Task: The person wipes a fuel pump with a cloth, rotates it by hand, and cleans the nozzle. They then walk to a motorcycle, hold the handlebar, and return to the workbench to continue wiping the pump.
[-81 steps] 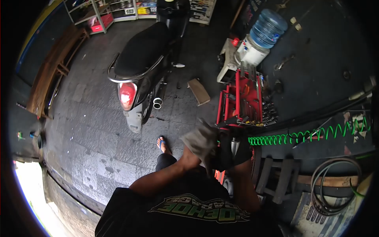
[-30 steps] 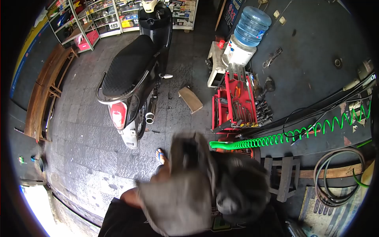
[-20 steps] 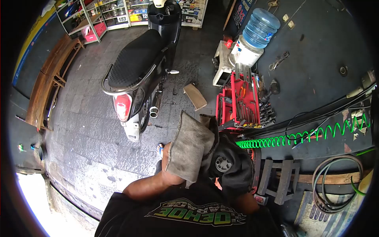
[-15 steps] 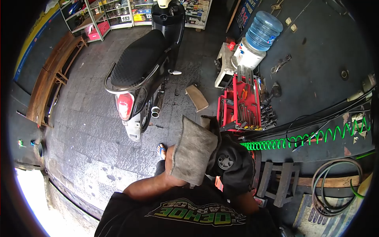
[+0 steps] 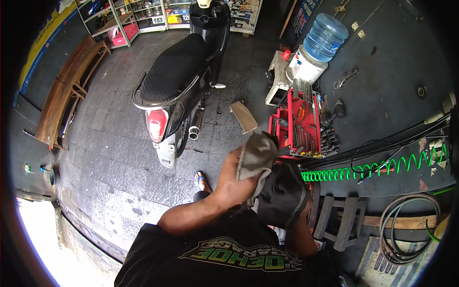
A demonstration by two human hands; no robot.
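Note:
My left hand point(image 5: 233, 165) holds a grey-brown cloth point(image 5: 258, 155), bunched over its fingers. The cloth lies against the upper left side of a dark, bulky black item point(image 5: 282, 193) in front of my chest. Behind the right edge of that item, the forearm and wrist of my right hand point(image 5: 306, 210) come up; its fingers are hidden. What the black item is cannot be made out.
A scooter point(image 5: 174, 71) stands ahead, with a brown block point(image 5: 243, 116) on the floor beside it. To the right are a red tool tray point(image 5: 306, 124), a water dispenser point(image 5: 306, 67), a green coiled hose point(image 5: 334, 174) and a grey stand point(image 5: 345, 224). A wooden bench point(image 5: 62, 95) is at left.
The cloth was spread flat and hid my left hand; now it is bunched and the hand shows. The round hub seen on the black item is out of sight. The view has shifted slightly.

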